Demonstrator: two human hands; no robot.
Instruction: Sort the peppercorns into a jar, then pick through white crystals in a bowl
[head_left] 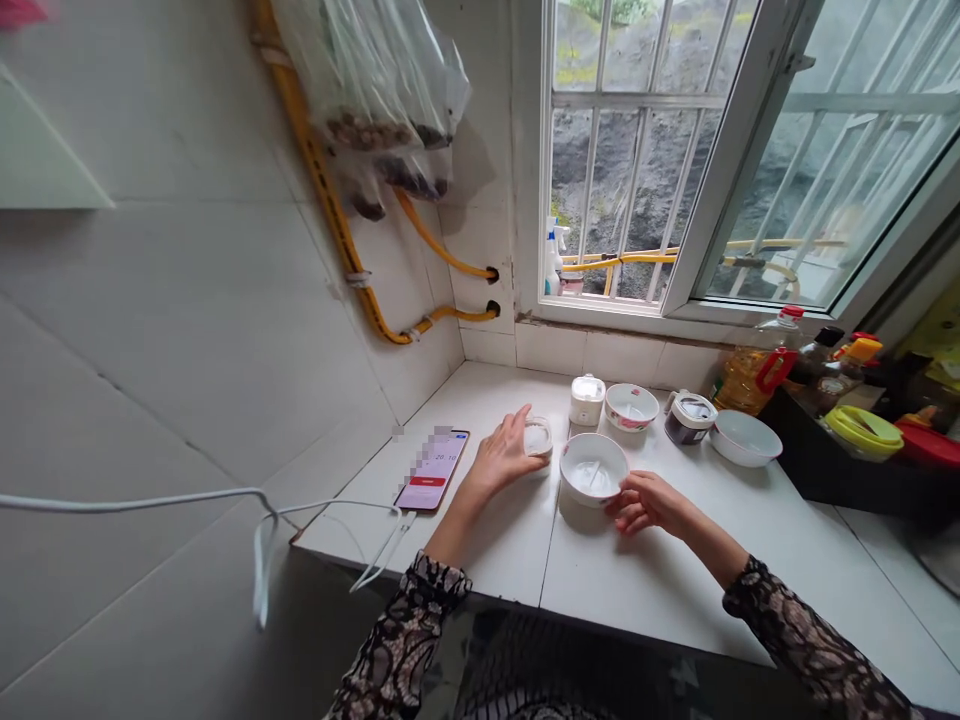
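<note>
My left hand [504, 452] curves around a small white container [538, 437], fingers along its far left side and thumb across its front. The container's inside looks pale; I cannot make out what is in it. With thumb and fingers, my right hand [646, 502] grips the right rim of a white bowl [574, 485]. Inside that bowl lies something thin and pale, perhaps a spoon. Just behind are a lidded white jar [587, 402] and a flower-patterned bowl [631, 420].
A phone [433, 470] with a white cable lies left on the white tiled counter [495, 560]. To the right stand a dark-sided jar [688, 418], another white bowl [745, 440] and an oil bottle [750, 365]. Plastic bags [382, 90] hang above, by yellow pipes [315, 170].
</note>
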